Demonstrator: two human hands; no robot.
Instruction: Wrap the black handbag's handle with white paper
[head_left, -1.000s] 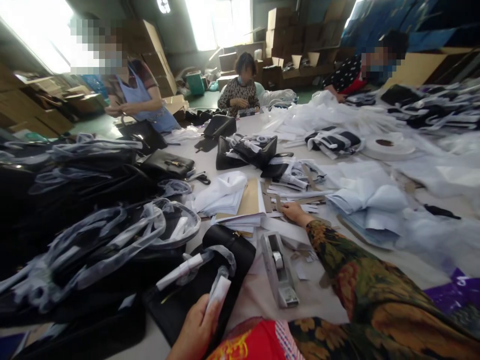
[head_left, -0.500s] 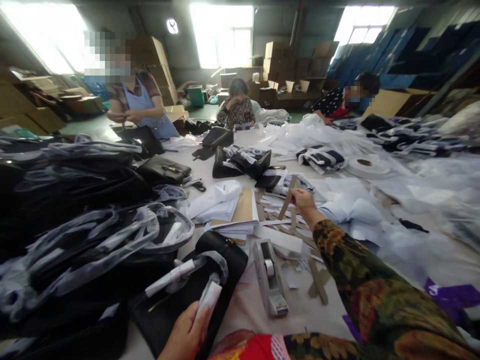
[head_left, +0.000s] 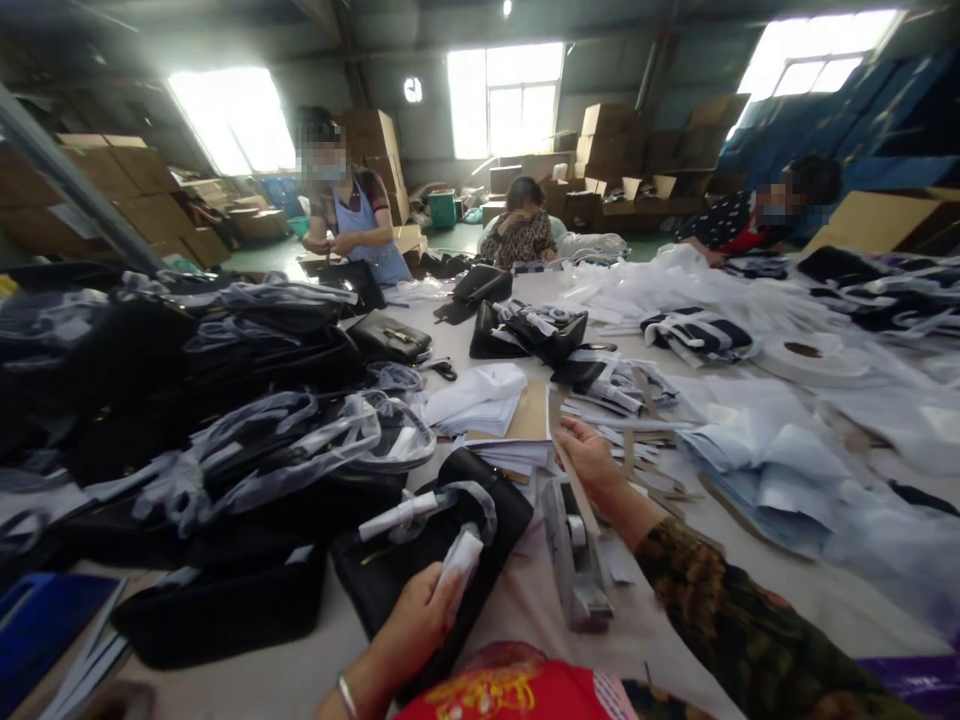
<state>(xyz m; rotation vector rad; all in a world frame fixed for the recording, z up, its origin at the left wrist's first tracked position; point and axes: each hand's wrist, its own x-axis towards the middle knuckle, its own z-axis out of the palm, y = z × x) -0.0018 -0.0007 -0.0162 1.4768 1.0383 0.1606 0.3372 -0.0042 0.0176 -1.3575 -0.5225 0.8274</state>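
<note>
1 strap (head_left: 461, 556) in left hand (head_left: 421, 606), brown strip (head_left: 573, 480) in right hand (head_left: 598, 463)

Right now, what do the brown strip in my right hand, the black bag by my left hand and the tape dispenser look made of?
Brown strip: probably matte cardboard, from its dull surface. Black bag: leather or imitation leather; the smooth surface has a soft sheen. Tape dispenser: likely hard plastic, given its smooth grey body, though metal is possible.

Facing me: 3 bright windows (head_left: 506, 100) in a dk. grey wall (head_left: 589, 75), strong backlight. Greenish flr. (head_left: 457, 238) below it, cardboard bxs. (head_left: 116, 185) stacked along the back; blue sheeting (head_left: 847, 135) far R. My tbl. (head_left: 262, 670) top's pale.
</note>
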